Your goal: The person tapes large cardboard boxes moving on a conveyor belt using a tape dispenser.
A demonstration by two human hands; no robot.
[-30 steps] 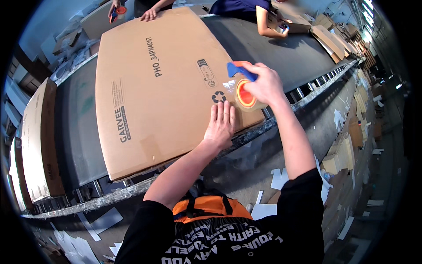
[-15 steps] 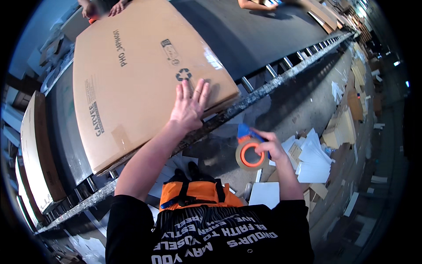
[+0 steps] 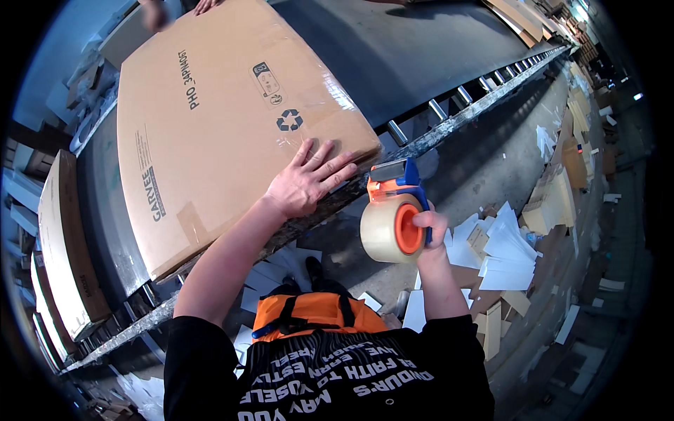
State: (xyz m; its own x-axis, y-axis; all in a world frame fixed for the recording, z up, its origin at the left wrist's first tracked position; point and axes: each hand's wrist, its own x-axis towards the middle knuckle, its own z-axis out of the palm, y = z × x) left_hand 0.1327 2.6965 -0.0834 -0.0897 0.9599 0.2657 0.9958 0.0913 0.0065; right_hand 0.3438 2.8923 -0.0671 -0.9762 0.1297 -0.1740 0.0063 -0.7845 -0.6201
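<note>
A large, flat cardboard box (image 3: 217, 133) with dark printing lies on the conveyor before me. My left hand (image 3: 304, 184) rests on the box's near right part with its fingers spread, below a printed recycling mark. In my right hand (image 3: 434, 230) is an orange and blue tape dispenser (image 3: 395, 214) carrying a thick roll of clear tape. I hold it upright beside the box's near right corner, apart from the cardboard. My thumb lies by the orange hub, while the other fingers are mostly hidden behind the dispenser.
More flat boxes (image 3: 63, 245) stand on the conveyor at left. The dark conveyor belt (image 3: 393, 63) runs to the far right, edged by metal rollers (image 3: 437, 109). Another person's hand (image 3: 206, 5) touches the box's far edge. White sheets and cardboard scraps (image 3: 509, 252) litter the floor at right.
My right hand has raised the tape dispenser toward the box and turned it, so the roll's broad side faces me. My left hand has slid slightly nearer to the box's edge.
</note>
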